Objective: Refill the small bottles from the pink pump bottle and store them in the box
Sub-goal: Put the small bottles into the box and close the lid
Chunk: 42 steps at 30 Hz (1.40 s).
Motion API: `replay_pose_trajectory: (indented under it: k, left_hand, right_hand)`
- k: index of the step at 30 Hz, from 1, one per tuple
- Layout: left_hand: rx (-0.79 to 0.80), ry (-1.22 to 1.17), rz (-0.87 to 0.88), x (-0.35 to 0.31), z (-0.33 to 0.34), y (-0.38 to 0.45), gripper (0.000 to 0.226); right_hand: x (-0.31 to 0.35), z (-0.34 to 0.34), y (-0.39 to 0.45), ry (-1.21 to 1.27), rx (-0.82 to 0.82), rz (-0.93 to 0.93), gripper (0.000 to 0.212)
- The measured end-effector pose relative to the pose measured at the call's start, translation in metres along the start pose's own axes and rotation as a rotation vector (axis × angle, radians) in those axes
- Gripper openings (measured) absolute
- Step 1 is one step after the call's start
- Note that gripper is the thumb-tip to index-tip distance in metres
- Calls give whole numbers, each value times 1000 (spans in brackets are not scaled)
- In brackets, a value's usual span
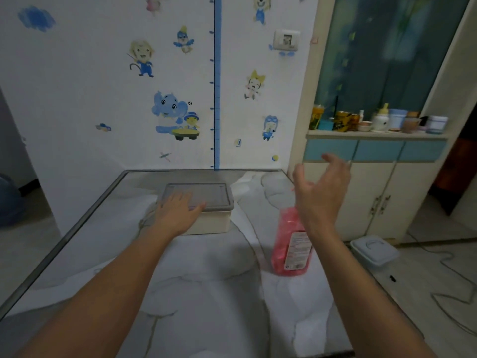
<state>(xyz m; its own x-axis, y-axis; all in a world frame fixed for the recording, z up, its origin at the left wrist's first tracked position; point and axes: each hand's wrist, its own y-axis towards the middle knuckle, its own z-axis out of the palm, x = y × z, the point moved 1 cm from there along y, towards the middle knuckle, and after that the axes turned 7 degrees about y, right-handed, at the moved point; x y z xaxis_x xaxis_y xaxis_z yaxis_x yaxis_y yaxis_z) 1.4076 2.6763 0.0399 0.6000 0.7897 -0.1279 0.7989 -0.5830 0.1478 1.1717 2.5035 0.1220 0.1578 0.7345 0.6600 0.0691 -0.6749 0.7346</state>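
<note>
Marbled surface (206, 293) carries your box (211, 223) at the far middle, grey lid on. It looks rigid and light, so lift the lid by its rim. Near right stands the pink pump bottle (290, 244), likely heavy and slick; hold its body. Your left hand (178, 210) lies flat on the lid, your right hand (320, 192) hovers spread, holding nothing.

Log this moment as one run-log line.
left hand flat on grey-lidded cream box, lid on | right hand open above pink pump bottle | small bottles unseen
</note>
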Motion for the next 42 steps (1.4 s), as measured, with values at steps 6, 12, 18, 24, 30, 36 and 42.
replay_pose_trajectory:
  k: [6,12,18,24,30,36,42]
  left_hand:
    - [13,0,-9,-6,0,-12,74]
    - [-18,-19,16,-7,-7,-14,72]
    - [-34,13,3,1,-8,-10,73]
    - [-43,25,11,6,-7,-5,72]
    - [-91,23,8,16,5,5,71]
    - [-57,20,-11,22,9,10,69]
    - [-40,23,-22,25,15,15,71]
  right_hand:
    - [-57,-2,-60,-30,233,320,102]
    - [-79,11,-83,36,339,415,104]
    - [-82,35,-77,101,354,406,99]
    - [-86,80,-58,135,391,396,95]
    - [-95,130,-39,175,408,358,98]
    - [-108,155,-24,161,406,347,100]
    - [-111,163,-24,157,406,336,102]
